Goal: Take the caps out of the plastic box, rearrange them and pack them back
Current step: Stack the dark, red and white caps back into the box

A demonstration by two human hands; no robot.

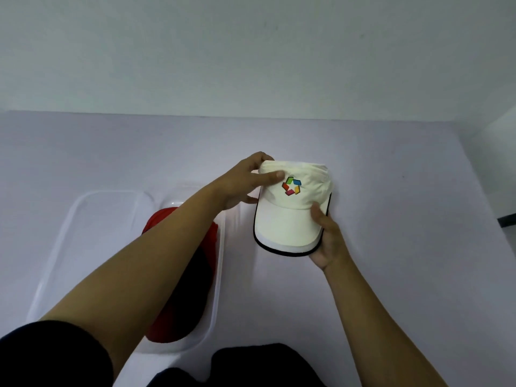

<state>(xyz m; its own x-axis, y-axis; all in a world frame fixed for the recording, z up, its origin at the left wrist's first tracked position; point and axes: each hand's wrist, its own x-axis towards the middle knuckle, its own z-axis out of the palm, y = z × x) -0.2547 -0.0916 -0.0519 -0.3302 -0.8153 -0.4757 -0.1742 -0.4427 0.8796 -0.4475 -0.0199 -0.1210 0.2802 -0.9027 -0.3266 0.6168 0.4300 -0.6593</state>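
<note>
A cream-white cap (290,216) with a colourful logo and a dark-edged brim is held just above the table, right of centre. My left hand (245,181) grips its crown at the upper left, thumb on top. My right hand (326,236) holds the brim's right edge, thumb on the upper side. To the left stands the clear plastic box (220,263) with a red cap (181,275) inside, partly hidden by my left forearm; a dark patch shows in the middle of the red cap.
The box's clear lid (92,236) lies flat on the pale table (405,219) left of the box. A black fabric item (251,364) lies at the near edge. A plain wall rises behind the table.
</note>
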